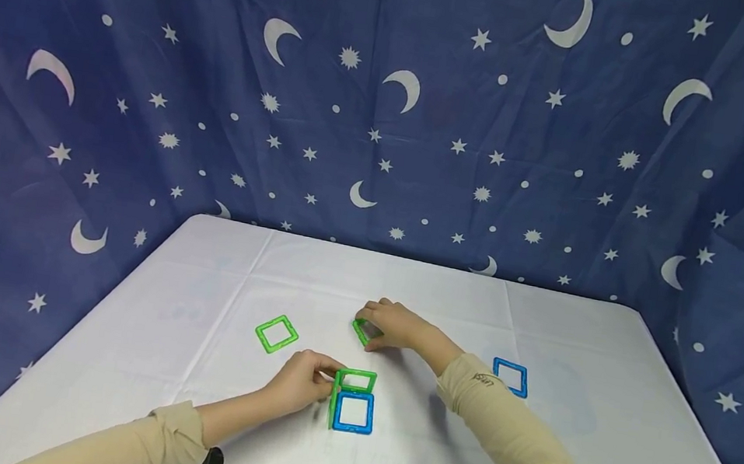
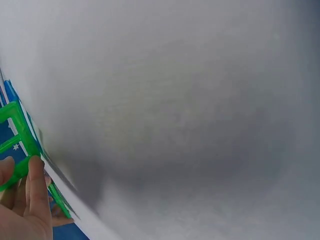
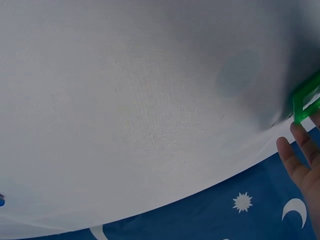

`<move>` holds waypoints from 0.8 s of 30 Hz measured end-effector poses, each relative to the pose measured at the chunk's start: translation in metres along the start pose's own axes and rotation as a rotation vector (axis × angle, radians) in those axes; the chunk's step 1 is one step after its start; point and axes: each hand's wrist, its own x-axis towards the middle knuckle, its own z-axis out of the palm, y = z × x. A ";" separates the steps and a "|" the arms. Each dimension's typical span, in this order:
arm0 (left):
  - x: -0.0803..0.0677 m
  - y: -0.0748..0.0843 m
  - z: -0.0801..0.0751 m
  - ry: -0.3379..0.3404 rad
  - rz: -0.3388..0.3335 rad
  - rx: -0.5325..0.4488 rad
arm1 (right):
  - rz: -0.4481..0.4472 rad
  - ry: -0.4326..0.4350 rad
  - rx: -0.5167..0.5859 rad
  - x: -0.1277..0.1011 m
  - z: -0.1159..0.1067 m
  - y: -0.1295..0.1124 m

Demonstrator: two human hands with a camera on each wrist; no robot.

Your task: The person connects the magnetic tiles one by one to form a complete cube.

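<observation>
Left hand pinches the upright green squares at the left edge of the small build; in the left wrist view the fingers are curled on the green frame. The build is a blue square lying flat on the white table, with green frames standing along its far and left sides. Right hand is further back and a bit right, fingers curled over another green square that looks tipped up off the cloth; the wrist view shows only its corner by the fingertips, so how firm the hold is I can't tell. Key relation: that held piece sits just behind the build, toward the backdrop, nearly in line with the standing far frame. Spare green square lies flat to the left, nearer the left hand; spare blue square lies flat well off to the right, beside the right sleeve.
</observation>
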 end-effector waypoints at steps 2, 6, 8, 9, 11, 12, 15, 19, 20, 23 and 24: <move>0.003 -0.002 0.000 0.010 -0.006 -0.003 | -0.001 0.018 -0.002 -0.002 0.000 0.001; 0.008 -0.004 -0.001 0.034 -0.015 -0.002 | 0.031 0.019 0.026 -0.008 -0.002 0.002; 0.010 -0.005 -0.002 0.048 -0.016 0.000 | 0.047 0.018 0.047 -0.010 -0.004 0.004; 0.011 -0.005 -0.002 0.056 -0.017 0.001 | 0.054 0.018 0.052 -0.012 -0.004 0.005; 0.013 -0.006 -0.003 0.069 -0.018 0.002 | 0.065 0.028 0.072 -0.016 -0.005 0.007; 0.014 -0.006 -0.003 0.076 -0.019 0.003 | 0.069 0.033 0.081 -0.018 -0.006 0.008; 0.017 -0.008 -0.004 0.099 -0.023 0.007 | 0.077 0.058 0.111 -0.025 -0.007 0.009; 0.019 -0.011 -0.003 0.121 -0.039 -0.011 | 0.073 0.097 0.165 -0.037 -0.008 0.009; 0.020 -0.011 -0.003 0.124 -0.043 -0.012 | 0.072 0.105 0.176 -0.040 -0.008 0.009; 0.021 -0.013 -0.003 0.129 -0.062 -0.027 | 0.079 0.119 0.221 -0.048 -0.007 0.009; 0.022 -0.013 -0.003 0.130 -0.067 -0.031 | 0.084 0.121 0.235 -0.050 -0.007 0.010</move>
